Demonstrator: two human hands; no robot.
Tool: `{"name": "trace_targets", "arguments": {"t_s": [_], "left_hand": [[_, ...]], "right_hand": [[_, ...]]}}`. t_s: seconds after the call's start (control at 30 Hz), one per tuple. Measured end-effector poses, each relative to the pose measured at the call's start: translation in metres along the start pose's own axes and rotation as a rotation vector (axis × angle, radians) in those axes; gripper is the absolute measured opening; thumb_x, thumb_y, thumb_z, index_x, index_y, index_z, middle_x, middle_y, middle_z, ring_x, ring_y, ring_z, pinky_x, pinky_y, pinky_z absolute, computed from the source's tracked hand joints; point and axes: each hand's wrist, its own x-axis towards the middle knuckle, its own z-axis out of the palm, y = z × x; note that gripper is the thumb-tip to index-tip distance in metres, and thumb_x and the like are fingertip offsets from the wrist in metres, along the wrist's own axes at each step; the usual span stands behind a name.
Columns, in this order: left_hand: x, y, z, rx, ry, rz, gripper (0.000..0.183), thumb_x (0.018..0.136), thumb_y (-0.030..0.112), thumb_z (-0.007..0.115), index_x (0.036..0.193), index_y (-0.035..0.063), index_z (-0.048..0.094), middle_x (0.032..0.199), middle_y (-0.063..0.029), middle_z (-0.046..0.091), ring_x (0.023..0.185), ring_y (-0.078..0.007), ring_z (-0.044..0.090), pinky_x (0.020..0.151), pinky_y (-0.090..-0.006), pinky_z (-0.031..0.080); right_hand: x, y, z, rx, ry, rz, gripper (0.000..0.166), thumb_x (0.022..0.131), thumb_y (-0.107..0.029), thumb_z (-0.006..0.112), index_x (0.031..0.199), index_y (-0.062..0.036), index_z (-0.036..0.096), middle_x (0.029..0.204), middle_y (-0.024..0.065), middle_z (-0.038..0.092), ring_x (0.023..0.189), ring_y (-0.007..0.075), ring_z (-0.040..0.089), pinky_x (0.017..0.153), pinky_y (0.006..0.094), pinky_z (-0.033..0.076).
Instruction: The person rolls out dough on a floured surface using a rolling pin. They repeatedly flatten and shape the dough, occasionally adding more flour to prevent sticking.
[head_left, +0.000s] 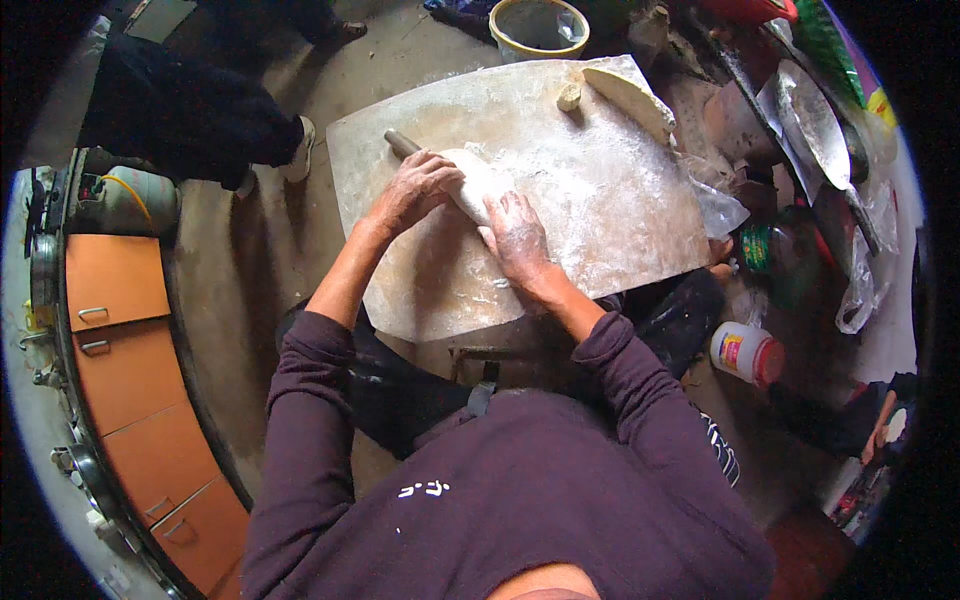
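Observation:
A floury rolling pin lies aslant on a flour-dusted board before me. White dough lies along the pin and seems to wrap around it; how far is hidden by my hands. My left hand curls over the pin near its bare far-left end. In line with the pin, my right hand is over its nearer end, thumb on one side and fingers on the dough; that end is covered. A small lump of dough and a pale half-round slab sit at the board's far right.
A bucket stands beyond the board. Rightward are a plastic bag, a metal scoop and a red-lidded jar. A person's dark-clad leg is far left, near a gas cylinder and orange cabinets.

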Motion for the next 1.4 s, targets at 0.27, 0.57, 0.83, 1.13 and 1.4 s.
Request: {"name": "trace_targets", "arguments": {"t_s": [0.27,0.57,0.83,1.13,1.4], "left_hand": [[-0.047,0.083,0.022,-0.115,0.003,-0.226,0.028,0.079,0.006,0.067,0.107,0.008,0.062,0.104,-0.0112,0.06,0.097,-0.0331,0.057,0.084,-0.0411,0.05],[-0.063,0.115,0.036,-0.188,0.105,-0.312,0.036,0.077,0.006,0.067,0.113,0.0071,0.063,0.11,-0.0121,0.061,0.104,-0.0334,0.058,0.088,-0.0419,0.05],[-0.093,0.178,0.053,0.16,0.082,-0.428,0.05,0.092,0.017,0.058,0.134,-0.0059,0.048,0.141,-0.0236,0.048,0.135,-0.0368,0.042,0.11,-0.0475,0.036],[-0.002,0.027,0.06,0.41,0.283,-0.665,0.067,0.099,0.037,0.046,0.147,-0.0074,0.032,0.157,-0.0249,0.025,0.147,-0.0351,0.023,0.117,-0.054,0.022],[-0.121,0.169,0.065,0.18,0.02,-0.531,0.072,0.093,0.029,0.058,0.149,-0.005,0.027,0.157,-0.0224,0.025,0.148,-0.036,0.022,0.119,-0.051,0.018]], "right_hand": [[-0.031,0.036,-0.053,0.077,-0.188,-0.197,0.045,0.075,-0.015,0.072,0.118,-0.0099,0.061,0.109,0.0121,0.058,0.11,0.0317,0.052,0.091,0.0445,0.044],[-0.026,0.031,-0.032,0.063,-0.207,-0.32,0.031,0.084,-0.017,0.057,0.115,-0.0157,0.063,0.103,0.0064,0.06,0.106,0.026,0.057,0.087,0.0398,0.044],[-0.069,-0.006,-0.035,0.021,-0.104,-0.299,0.051,0.091,-0.025,0.058,0.134,0.0003,0.05,0.139,0.0202,0.05,0.13,0.0356,0.047,0.107,0.0475,0.037],[0.063,0.029,0.01,-0.135,-0.049,-0.007,0.07,0.1,-0.05,0.039,0.148,0.0015,0.033,0.157,0.0212,0.027,0.148,0.0339,0.021,0.118,0.053,0.017],[-0.09,-0.02,-0.037,-0.152,-0.317,-0.179,0.074,0.094,-0.05,0.051,0.146,0.0007,0.037,0.156,0.0191,0.031,0.145,0.0329,0.029,0.118,0.0488,0.019]]}}
